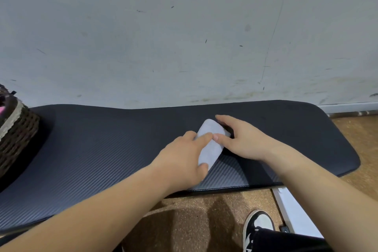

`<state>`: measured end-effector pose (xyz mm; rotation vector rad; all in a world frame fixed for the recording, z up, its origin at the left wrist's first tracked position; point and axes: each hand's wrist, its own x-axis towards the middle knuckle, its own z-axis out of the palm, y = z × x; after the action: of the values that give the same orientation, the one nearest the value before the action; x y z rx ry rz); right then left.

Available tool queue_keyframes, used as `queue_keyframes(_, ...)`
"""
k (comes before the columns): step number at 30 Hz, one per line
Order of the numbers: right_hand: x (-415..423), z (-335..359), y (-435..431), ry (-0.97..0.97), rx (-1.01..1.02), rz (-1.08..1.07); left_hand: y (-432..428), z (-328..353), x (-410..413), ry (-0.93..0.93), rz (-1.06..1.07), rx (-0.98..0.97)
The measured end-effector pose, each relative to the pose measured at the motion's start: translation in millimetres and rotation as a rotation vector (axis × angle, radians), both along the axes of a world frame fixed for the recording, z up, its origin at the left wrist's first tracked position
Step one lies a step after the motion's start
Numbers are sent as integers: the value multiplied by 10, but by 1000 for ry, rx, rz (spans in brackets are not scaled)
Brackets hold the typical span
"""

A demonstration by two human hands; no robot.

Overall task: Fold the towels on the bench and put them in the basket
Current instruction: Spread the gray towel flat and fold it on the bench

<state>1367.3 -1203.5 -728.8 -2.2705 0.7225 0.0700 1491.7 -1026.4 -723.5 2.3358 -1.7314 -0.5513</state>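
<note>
Towel: pale, soft, narrow oblong.

Person at the bench: forearms bare along their whole visible length, left hand and right hand bare. One low sneaker, black with white panels, beside a black trouser leg.
</note>
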Motion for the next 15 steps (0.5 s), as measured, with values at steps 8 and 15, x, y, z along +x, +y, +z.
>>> queue_keyframes(8, 114, 138, 286, 90, -15, 212, 504, 71, 392, -183, -212, -68)
queue_keyframes(15, 278, 225, 865, -51, -79, 160, 1066, 75, 609, -65, 33, -112)
